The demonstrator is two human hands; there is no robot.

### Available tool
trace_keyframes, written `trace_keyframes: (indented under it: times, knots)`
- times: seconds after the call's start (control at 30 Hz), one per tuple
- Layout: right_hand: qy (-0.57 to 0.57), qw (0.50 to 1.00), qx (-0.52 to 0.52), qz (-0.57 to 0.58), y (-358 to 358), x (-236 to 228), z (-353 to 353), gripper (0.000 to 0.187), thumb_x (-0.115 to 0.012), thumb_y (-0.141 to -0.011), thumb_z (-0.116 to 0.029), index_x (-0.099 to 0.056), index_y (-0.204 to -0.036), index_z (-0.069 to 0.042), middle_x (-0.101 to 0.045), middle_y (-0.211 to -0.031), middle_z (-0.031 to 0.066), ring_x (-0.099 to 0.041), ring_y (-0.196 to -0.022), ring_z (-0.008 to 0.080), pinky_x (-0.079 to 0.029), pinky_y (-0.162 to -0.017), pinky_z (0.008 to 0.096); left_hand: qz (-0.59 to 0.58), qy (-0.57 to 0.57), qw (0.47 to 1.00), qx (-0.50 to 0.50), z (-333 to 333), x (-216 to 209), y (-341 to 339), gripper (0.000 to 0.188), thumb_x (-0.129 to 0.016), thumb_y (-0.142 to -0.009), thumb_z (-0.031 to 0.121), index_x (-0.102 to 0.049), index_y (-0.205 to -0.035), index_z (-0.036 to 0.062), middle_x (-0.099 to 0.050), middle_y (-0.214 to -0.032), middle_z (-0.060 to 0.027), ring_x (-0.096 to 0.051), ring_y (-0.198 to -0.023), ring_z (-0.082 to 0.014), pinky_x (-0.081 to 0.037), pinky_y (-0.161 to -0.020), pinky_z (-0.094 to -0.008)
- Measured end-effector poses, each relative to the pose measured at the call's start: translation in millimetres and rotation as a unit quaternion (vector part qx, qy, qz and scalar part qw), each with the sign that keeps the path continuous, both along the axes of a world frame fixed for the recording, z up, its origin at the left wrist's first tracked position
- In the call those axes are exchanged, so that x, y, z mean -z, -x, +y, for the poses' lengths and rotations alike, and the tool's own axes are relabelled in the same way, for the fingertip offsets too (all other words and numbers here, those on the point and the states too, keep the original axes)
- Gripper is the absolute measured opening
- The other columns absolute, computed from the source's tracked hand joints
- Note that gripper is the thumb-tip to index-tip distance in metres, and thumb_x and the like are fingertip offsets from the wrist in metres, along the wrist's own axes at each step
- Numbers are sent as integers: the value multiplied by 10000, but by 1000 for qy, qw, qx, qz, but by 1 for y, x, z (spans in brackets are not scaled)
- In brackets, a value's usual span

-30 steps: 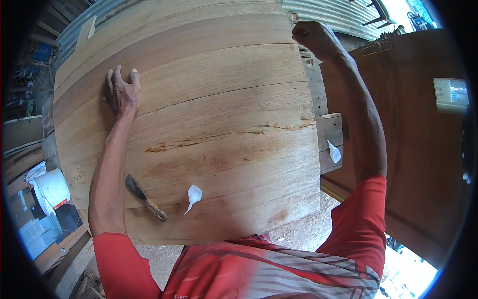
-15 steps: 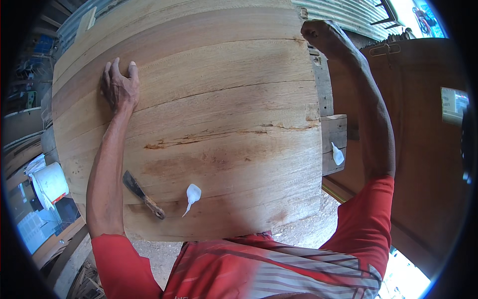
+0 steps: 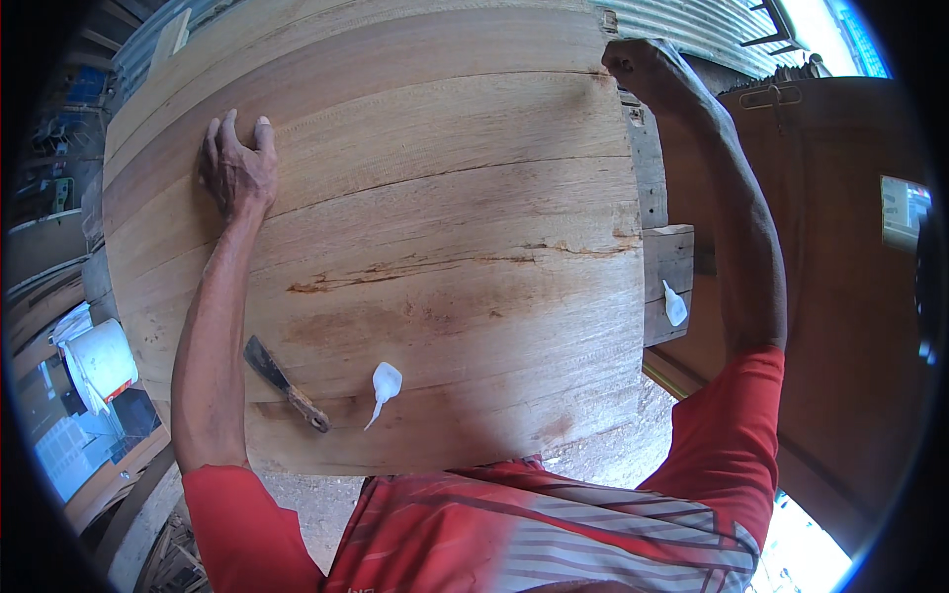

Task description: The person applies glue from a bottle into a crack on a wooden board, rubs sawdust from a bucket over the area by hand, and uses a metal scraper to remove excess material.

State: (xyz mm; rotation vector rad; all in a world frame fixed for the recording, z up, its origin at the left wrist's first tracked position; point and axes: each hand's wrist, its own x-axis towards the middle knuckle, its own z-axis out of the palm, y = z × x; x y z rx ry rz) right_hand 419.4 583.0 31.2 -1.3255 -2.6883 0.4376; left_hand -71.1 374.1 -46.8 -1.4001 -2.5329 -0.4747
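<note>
A wide wooden panel [image 3: 445,217] of joined planks, with a cracked brown streak across it, lies in front of me. My left hand [image 3: 238,168] rests on its left part with the fingers apart and slightly bent. At the panel's far right edge my right hand [image 3: 647,71] is closed in a fist; what it holds, if anything, is hidden. A putty knife [image 3: 285,383] with a dark blade and worn wooden handle lies on the near part of the panel. Beside it lies a small white plastic bottle [image 3: 387,381] with a thin nozzle.
A second white nozzle bottle [image 3: 674,305] lies on a wooden block [image 3: 669,255] past the right edge. On the left stands a white bucket [image 3: 100,364]. A large brown board [image 3: 840,326] stands to the right, and corrugated metal sheeting [image 3: 692,25] is behind.
The panel's right edge and my right hand appear slightly farther right, the fist staying at that edge. My left hand, the putty knife and the bottle look nearly unchanged.
</note>
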Motion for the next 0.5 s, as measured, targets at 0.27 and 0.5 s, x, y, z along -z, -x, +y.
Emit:
trace_keyframes:
  times: [0.27, 0.5]
  knots:
    - [-6, 1000, 18, 11, 0, 0, -5, 122, -600, -952, -133, -686, -954, -47, -694, -864, 195, -688, -805, 377, -526, -745, 463, -7, 3, 1000, -1, 0, 0, 0, 670, -543, -982, 570, -512, -1498, 143, -424, -1588, -170, -353, -1492, -356, -241, -1200, -593]
    - [-10, 1000, 15, -4, 2, 2, -4, 140, -593, -966, -150, -690, -975, -50, -698, -869, 187, -686, -809, 372, -521, -748, 464, 0, 1, 1000, 3, 0, -1, 0, 667, -546, -984, 567, -514, -1495, 141, -430, -1584, -172, -358, -1489, -363, -247, -1197, -596]
